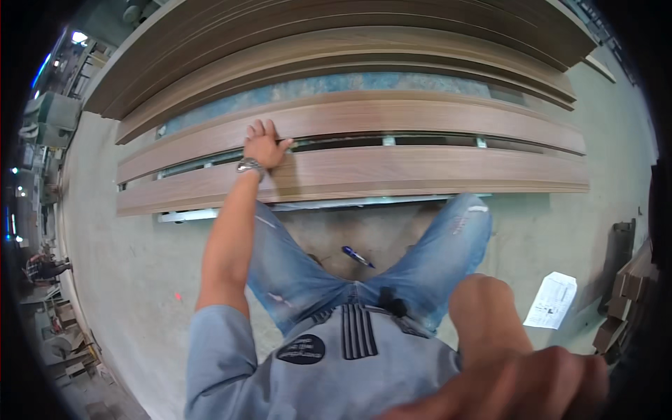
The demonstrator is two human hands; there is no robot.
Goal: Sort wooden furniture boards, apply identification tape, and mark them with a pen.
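Note:
Across the front of me lie two long wood-grain boards, a nearer board and a farther board, with a narrow gap between them. My left hand, a metal watch on its wrist, reaches over the nearer board. Its fingers are spread and rest on the near edge of the farther one, beside the gap. Large and blurred at the lower right, my right hand is raised close to the camera, away from the boards. Its fingers look bent, but whether they hold anything is hidden.
Pale supports show under the boards. Beyond is a mottled blue sheet, then a stack of brown boards. A blue pen lies on the floor between my legs. White paper lies right, near stacked brown pieces.

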